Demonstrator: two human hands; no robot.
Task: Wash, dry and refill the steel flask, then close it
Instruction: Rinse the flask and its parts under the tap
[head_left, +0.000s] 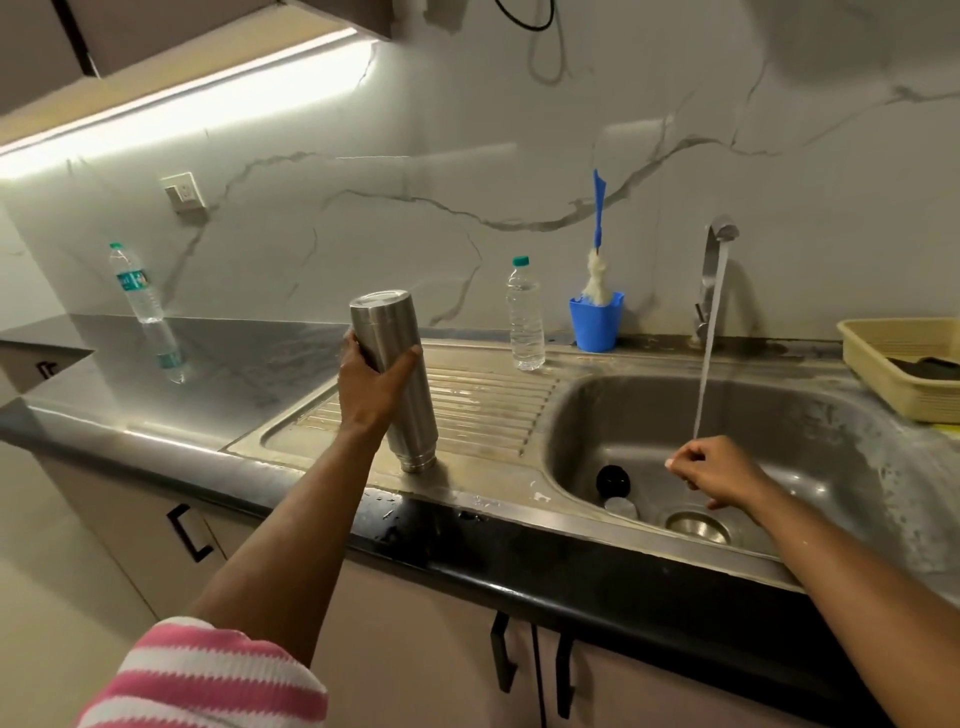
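We find the left hand (375, 387) at centre frame, fingers and thumb wrapped round the middle of the steel flask (395, 382). The flask is inverted: its narrow threaded mouth rests on the ribbed draining board (483, 402), its flat base points up. Its long axis is near upright, the top leaning slightly toward the left of the frame.

The right hand (714, 470) is at lower right, over the sink (810, 415), fingers loosely curled, holding nothing we can make out; the stream of water (709, 358) from the tap (714, 265) falls onto its fingertips.

Inside the sink, at the lower left of the basin, lie a black cap (613, 480) and a small steel piece (621, 506) just beside it. A blue cup (596, 322) behind the sink holds a bottle brush (598, 244). A clear plastic bottle (524, 317) stands on the board; a second bottle (136, 283) stands at far left. A beige basket (883, 364) at right holds something dark.
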